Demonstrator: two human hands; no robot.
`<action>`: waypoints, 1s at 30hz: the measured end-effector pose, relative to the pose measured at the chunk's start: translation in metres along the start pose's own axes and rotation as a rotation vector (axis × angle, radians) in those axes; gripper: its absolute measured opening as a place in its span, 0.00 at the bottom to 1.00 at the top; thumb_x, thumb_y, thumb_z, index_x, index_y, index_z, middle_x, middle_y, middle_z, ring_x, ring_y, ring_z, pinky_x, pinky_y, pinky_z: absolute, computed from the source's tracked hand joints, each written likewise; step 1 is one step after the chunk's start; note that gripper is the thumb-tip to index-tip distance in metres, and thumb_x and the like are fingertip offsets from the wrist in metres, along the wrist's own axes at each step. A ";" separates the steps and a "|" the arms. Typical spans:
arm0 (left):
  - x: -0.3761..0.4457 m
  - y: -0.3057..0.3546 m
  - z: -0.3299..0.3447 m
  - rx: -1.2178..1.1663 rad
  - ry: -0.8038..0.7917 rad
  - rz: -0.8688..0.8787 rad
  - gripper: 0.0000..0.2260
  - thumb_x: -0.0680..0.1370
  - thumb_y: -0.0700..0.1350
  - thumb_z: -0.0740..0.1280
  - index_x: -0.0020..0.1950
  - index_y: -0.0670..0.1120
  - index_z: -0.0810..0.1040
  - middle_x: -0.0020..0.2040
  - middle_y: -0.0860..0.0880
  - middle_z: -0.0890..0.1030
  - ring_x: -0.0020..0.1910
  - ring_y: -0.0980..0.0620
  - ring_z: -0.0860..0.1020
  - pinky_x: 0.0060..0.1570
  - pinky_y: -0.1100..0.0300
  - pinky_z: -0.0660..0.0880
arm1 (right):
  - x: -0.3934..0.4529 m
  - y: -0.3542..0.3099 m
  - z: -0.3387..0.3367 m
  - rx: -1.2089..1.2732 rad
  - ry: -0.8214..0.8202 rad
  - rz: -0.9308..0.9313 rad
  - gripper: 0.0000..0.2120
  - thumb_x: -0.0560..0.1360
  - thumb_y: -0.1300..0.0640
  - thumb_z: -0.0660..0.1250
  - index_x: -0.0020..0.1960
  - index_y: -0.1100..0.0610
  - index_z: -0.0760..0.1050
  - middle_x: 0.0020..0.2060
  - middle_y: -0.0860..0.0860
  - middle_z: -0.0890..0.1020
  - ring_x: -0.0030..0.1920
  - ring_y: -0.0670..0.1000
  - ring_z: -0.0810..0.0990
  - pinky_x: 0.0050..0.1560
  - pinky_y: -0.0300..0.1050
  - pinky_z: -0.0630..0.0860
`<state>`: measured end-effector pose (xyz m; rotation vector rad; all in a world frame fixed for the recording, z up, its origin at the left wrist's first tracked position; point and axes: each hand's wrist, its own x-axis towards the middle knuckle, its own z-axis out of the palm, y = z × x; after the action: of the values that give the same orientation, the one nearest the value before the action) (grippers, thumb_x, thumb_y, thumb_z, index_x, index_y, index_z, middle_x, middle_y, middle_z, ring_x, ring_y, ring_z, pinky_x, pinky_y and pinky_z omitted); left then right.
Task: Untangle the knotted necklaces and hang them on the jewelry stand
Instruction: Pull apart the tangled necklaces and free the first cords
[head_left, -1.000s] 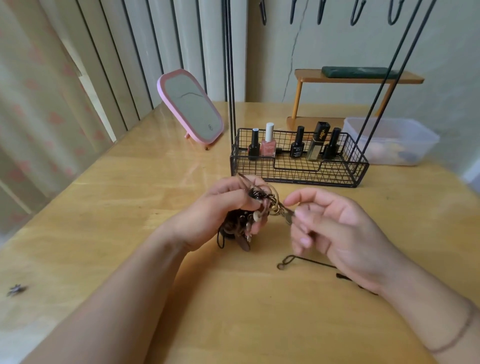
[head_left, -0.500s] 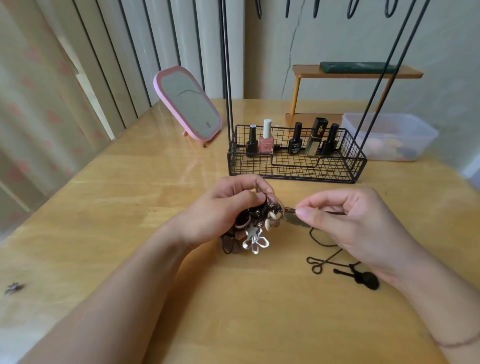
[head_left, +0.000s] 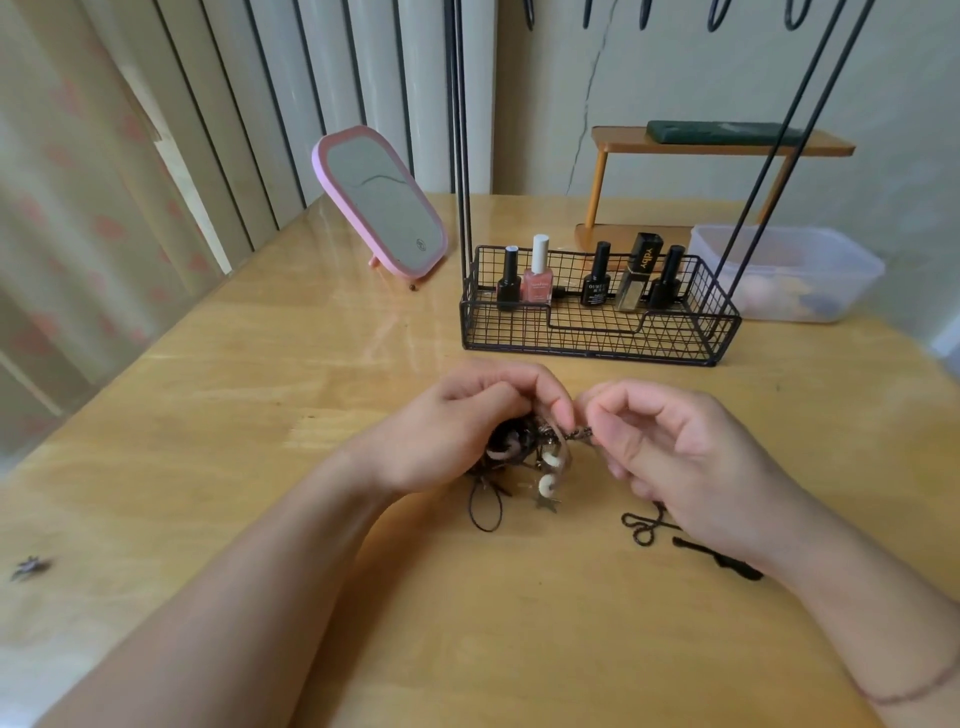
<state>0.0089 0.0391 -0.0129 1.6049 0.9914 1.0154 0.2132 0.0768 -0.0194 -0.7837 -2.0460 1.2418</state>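
Head view: the fingers of the left hand (head_left: 457, 431) are curled closed around a dark tangle of necklaces (head_left: 524, 452), which is held just above the wooden table (head_left: 260, 395). Two pale ring beads and a small metal charm are seen hanging from the tangle, and a thin black cord loop (head_left: 485, 506) falls from it onto the table. The thumb and forefinger of the right hand (head_left: 680, 457) are pinched together on a short twisted strand that comes out of the same tangle, while the other fingers are bent loosely; the two hands are almost touching. Under the right hand, a black cord with a small loop (head_left: 644, 527) is lying on the table, partly hidden by the wrist. Behind the hands, well apart from them, the jewelry stand (head_left: 597, 332) is placed: a black wire basket with thin upright rods, and hooks are seen at the top edge. Several nail polish bottles (head_left: 538, 273) are standing in the basket. A pink mirror (head_left: 382, 200) is tilted to the left of it, and a clear plastic box (head_left: 789, 270) is set to the right.
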 end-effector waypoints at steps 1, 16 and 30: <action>0.000 0.001 0.002 -0.019 -0.005 -0.004 0.12 0.79 0.40 0.55 0.47 0.42 0.78 0.38 0.50 0.80 0.36 0.55 0.78 0.38 0.66 0.74 | 0.000 0.000 0.000 0.021 0.003 0.001 0.11 0.79 0.46 0.64 0.41 0.50 0.78 0.31 0.50 0.72 0.31 0.49 0.66 0.30 0.38 0.65; -0.003 -0.001 0.006 0.083 0.031 0.016 0.03 0.76 0.39 0.66 0.43 0.45 0.79 0.34 0.48 0.79 0.29 0.55 0.76 0.31 0.65 0.73 | -0.003 -0.002 -0.004 0.066 0.057 -0.074 0.02 0.73 0.52 0.70 0.44 0.49 0.80 0.26 0.47 0.65 0.27 0.49 0.61 0.29 0.39 0.61; -0.005 0.003 0.004 0.147 0.004 -0.014 0.08 0.79 0.32 0.63 0.42 0.35 0.80 0.30 0.54 0.80 0.27 0.61 0.75 0.30 0.71 0.71 | -0.006 0.002 0.003 -0.199 0.155 -0.217 0.04 0.71 0.51 0.74 0.45 0.48 0.84 0.35 0.45 0.83 0.28 0.53 0.75 0.27 0.42 0.71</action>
<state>0.0110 0.0327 -0.0110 1.7134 1.1007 0.9551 0.2155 0.0713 -0.0239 -0.7019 -2.0840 0.8418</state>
